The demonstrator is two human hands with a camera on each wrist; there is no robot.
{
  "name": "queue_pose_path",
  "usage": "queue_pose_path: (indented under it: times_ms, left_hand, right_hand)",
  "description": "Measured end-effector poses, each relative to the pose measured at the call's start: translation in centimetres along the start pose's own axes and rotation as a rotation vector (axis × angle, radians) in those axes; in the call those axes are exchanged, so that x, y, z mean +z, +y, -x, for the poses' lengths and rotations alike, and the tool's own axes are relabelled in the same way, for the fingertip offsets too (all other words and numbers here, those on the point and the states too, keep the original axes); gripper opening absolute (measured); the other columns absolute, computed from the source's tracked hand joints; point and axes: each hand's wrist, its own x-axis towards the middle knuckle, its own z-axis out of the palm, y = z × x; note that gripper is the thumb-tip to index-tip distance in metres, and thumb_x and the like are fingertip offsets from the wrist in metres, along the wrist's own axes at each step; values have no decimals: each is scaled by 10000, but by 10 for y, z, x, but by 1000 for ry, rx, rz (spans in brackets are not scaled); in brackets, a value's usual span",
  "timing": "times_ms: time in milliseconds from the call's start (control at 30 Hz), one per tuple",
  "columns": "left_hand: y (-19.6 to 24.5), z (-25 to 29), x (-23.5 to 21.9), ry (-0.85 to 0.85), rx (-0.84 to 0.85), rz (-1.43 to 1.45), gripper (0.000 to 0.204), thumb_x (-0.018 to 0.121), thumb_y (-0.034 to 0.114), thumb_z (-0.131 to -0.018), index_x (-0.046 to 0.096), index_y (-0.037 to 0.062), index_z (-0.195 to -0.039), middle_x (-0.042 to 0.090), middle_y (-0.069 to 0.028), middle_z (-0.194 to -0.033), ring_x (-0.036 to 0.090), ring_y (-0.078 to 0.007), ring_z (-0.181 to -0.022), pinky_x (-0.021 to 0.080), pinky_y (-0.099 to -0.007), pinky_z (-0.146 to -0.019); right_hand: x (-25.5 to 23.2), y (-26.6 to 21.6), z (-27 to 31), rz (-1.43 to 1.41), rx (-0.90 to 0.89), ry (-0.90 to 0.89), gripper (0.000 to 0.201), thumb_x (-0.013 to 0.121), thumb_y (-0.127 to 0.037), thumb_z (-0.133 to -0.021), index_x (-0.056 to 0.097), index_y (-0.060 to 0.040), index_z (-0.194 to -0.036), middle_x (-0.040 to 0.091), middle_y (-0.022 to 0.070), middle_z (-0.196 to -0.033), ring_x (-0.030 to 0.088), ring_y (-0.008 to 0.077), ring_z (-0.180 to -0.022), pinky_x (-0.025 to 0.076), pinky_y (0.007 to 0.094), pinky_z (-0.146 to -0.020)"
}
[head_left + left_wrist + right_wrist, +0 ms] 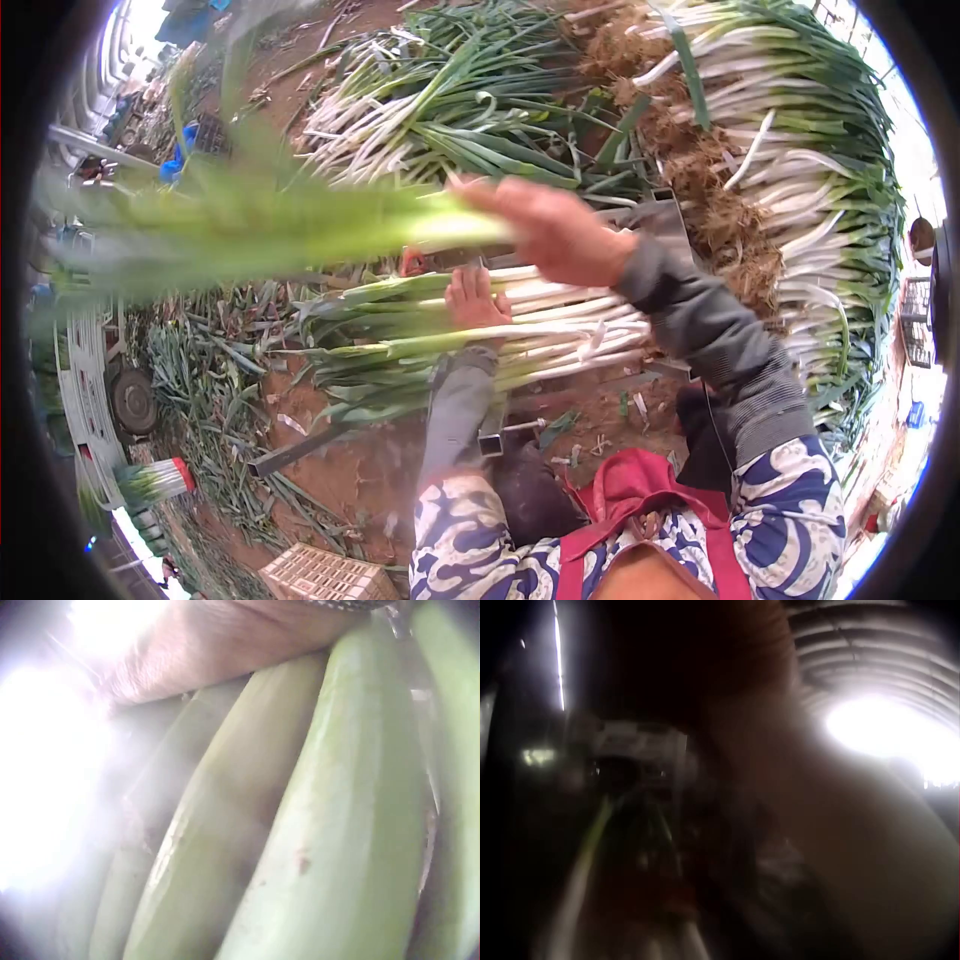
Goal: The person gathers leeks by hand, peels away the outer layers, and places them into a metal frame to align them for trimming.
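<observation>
Head view: clasps raised, motion-blurred leeks (440, 228) in the curled right hand (560, 232), above the leek pile (560, 345) on the metal frame (285, 455); rests the left hand (478, 298) there, loosely extended. Left wrist view: touches pale-green leek stalks (337, 825). Right wrist view: too dark to tell the grip.

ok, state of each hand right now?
Left hand: open, resting on the leek pile.
Right hand: closed, holding raised leek; motion blur hides whether it's more than one.
</observation>
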Motion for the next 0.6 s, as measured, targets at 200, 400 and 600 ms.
queue_pose_path:
  times_ms: [200, 400, 600]
  left_hand:
    - [-1, 6, 10, -101, -78, -14, 592, 547, 359, -802, 449, 44, -1294, 459, -188, -1310, 408, -371, -1222, 258, -533, -1037]
    - [0, 0, 5, -121, -114, 19, 605, 559, 353, -786, 456, 41, -1294, 455, -166, -1320, 331, -357, -1282, 215, -530, -1063]
    - [-2, -1, 1, -88, -94, 101, 631, 604, 302, -745, 462, 34, -1299, 394, -167, -1384, 314, -333, -1310, 208, -499, -1087]
  right_hand:
    - [118, 86, 77, 339, 321, -485, 726, 546, -3, -729, 369, -209, -1402, 561, 118, -948, 574, 299, -882, 478, 401, -638]
    - [82, 57, 57, 154, 285, -364, 371, 580, -63, -751, 564, -108, -1119, 596, 91, -924, 580, 307, -893, 454, 427, -695]
    - [-20, -4, 19, -693, 562, -187, 107, 565, -30, -876, 597, -40, -977, 537, -35, -781, 490, 54, -696, 423, 206, -623]
